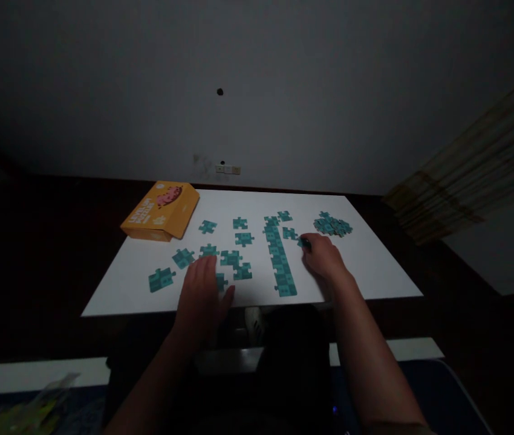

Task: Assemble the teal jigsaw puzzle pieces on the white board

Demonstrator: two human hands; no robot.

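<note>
1. Pieces [244, 239] of a teal puzzle lie on the white surface [375, 272], most of them loose and to the left of the strip [280, 260].
2. Strip: a narrow run of joined pieces, reaching from close to the surface's near edge toward its far side, with tabs sticking out along its left edge.
3. Right hand [323, 254]: just right of the strip's upper half, low over the surface. Its grip is narrow, the fingertips drawn together at a piece [301, 242]; I cannot tell whether they pinch it or only touch it. Something dark shows at the fingertips, too dim to make out.
4. Left hand [201, 293]: well left of the strip's near half, palm down. Its grip is wide, thumb apart from the fingers, with a piece [221, 281] partly showing in the gap. Whether the fingertips touch the piece just beyond them is unclear.
5. Two more loose pieces lie right of the strip's far half, close beside it.
6. Pile [333, 226]: heaped teal pieces, farther right of the strip, beyond the right hand.
7. Box [159, 211]: orange, with a pink picture on top, far left of the strip, at the surface's left edge.
</note>
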